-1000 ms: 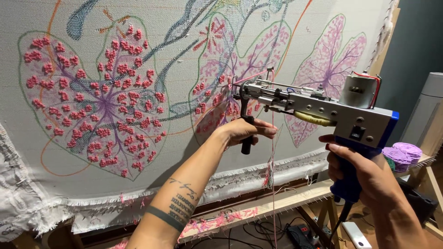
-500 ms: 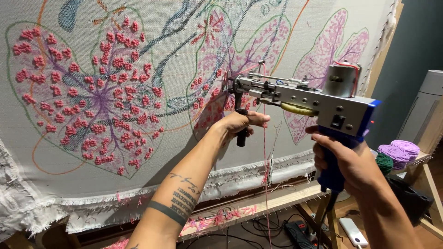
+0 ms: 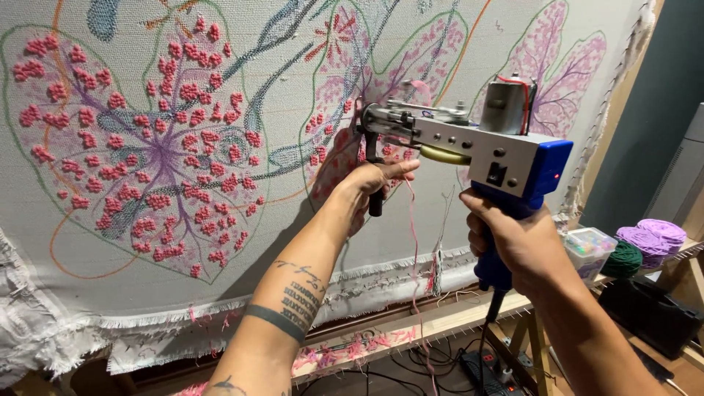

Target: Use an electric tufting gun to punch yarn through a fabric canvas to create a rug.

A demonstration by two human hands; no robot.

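Observation:
A silver and blue tufting gun (image 3: 469, 139) points its needle end at a stretched white tufting cloth (image 3: 95, 279) covered with pink and purple leaf designs. My right hand (image 3: 513, 238) is closed around the gun's blue rear grip. My left hand (image 3: 374, 183) grips the black front handle under the nose, close against the cloth. The needle tip sits at the pink-filled middle leaf (image 3: 345, 139). A thin pink yarn strand (image 3: 412, 242) hangs down from the gun.
A wooden frame rail (image 3: 411, 334) runs under the cloth's frayed lower edge. At right a shelf carries purple yarn (image 3: 653, 238), green yarn (image 3: 622, 258) and a clear plastic box (image 3: 591, 249). Cables and a power strip (image 3: 484, 363) lie below.
The gun and both hands have shifted left and slightly up along the cloth, and the view has followed; both grips are unchanged.

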